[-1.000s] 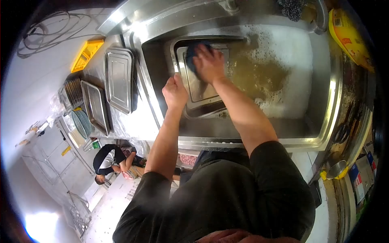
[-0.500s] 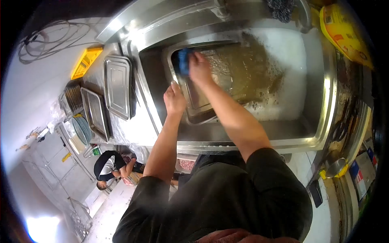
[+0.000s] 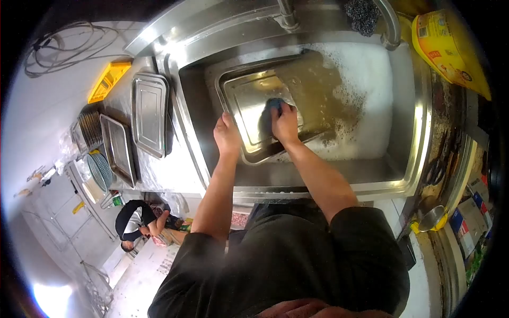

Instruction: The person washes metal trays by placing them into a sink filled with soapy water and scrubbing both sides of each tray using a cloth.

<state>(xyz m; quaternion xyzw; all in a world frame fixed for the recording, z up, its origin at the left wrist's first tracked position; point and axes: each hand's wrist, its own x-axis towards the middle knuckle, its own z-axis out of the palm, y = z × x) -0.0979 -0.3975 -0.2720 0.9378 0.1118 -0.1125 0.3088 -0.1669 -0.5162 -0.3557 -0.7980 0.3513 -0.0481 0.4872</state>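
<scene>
A rectangular metal tray (image 3: 245, 114) lies tilted in the sink, its right part under brown, foamy water (image 3: 323, 93). My left hand (image 3: 227, 135) is closed on the tray's left rim. In my right hand (image 3: 285, 123) is a dark blue cloth (image 3: 271, 110), pressed against the inside of the tray near its middle. The exact shape of the cloth is partly hidden by my fingers. White suds (image 3: 374, 79) float at the right side of the sink (image 3: 419, 132).
Two metal trays (image 3: 150, 115) (image 3: 117, 150) rest on the left counter beside a yellow plastic piece (image 3: 108, 81). A faucet pipe (image 3: 391, 26), a dark scrubber (image 3: 362, 16) and a yellow bag (image 3: 448, 50) are beyond the sink. A person (image 3: 139, 222) crouches at lower left.
My right hand has moved the cloth from the tray's upper left down and right to its middle. The tray has tilted, and more of its bottom shows above the water.
</scene>
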